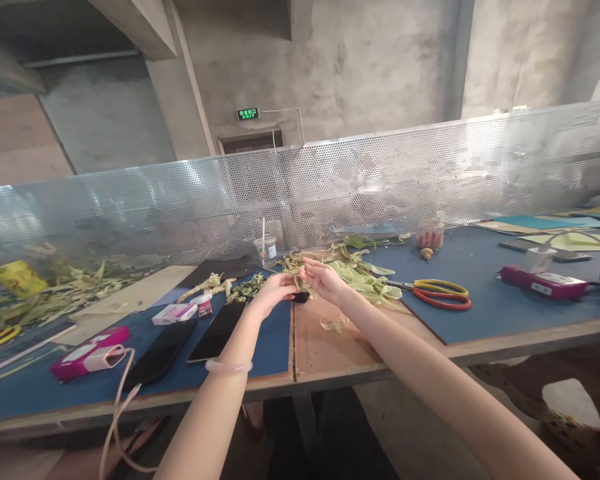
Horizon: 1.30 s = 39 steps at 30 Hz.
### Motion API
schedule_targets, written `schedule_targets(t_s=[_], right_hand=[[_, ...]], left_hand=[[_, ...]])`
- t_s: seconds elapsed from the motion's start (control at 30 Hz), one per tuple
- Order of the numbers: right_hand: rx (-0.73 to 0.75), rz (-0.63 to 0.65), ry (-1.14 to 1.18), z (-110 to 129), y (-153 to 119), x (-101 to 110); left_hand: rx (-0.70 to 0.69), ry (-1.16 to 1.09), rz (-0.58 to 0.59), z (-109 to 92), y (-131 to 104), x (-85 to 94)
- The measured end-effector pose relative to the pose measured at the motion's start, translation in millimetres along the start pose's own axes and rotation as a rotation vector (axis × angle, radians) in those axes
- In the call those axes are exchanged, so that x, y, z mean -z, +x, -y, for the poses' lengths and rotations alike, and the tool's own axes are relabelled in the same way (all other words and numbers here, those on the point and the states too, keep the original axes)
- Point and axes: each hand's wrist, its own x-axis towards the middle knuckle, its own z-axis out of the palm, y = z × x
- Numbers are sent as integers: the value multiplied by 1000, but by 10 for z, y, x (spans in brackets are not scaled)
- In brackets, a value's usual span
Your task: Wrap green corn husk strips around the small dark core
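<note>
Over the tan board in the middle of the table, my two hands almost meet at the fingertips. My left hand [275, 293], with a pale bangle [229, 367] on its forearm, has curled fingers closed on a wilted leaf [300, 281]. Across from it, my right hand [326, 280] pinches at the same leaf, its fingers close together. The exact grip is small and partly hidden. Just beyond and to the right lies a pile of limp green leaves [365, 280]. A small leaf scrap [334, 325] rests on the board below my right hand. Near my left fingertips is a black object [301, 297].
Scissors with red and yellow handles [441, 295], a jar [430, 233] and a magenta power strip [544, 282] are on the right. Left are phones [217, 332], a white box [175, 313], another power strip [91, 353] and a plastic cup [266, 250]. A perforated metal screen [325, 193] stands behind.
</note>
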Motion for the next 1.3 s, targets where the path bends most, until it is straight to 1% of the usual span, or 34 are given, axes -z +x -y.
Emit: schedule_targets(t_s=[0.27, 0.43, 0.6, 0.8, 1.0, 1.13, 1.3], right_hand=[[41, -6, -88, -1, -6, 9], [78, 2, -222, -19, -17, 5], [95, 36, -375, -63, -25, -1], [119, 30, -552, -94, -19, 18], [135, 49, -748, -91, -56, -28], [166, 57, -889, -109, -82, -54], [190, 8, -1047, -140, -60, -50]], left_hand=[[8, -9, 4, 17, 11, 7], [13, -18, 6, -4, 0, -1], [25, -28, -3, 2, 15, -5], [33, -12, -35, 7, 7, 0], [39, 6, -123, 22, 9, 24], [43, -7, -155, 14, 15, 27], [43, -59, -158, -20, 11, 16]])
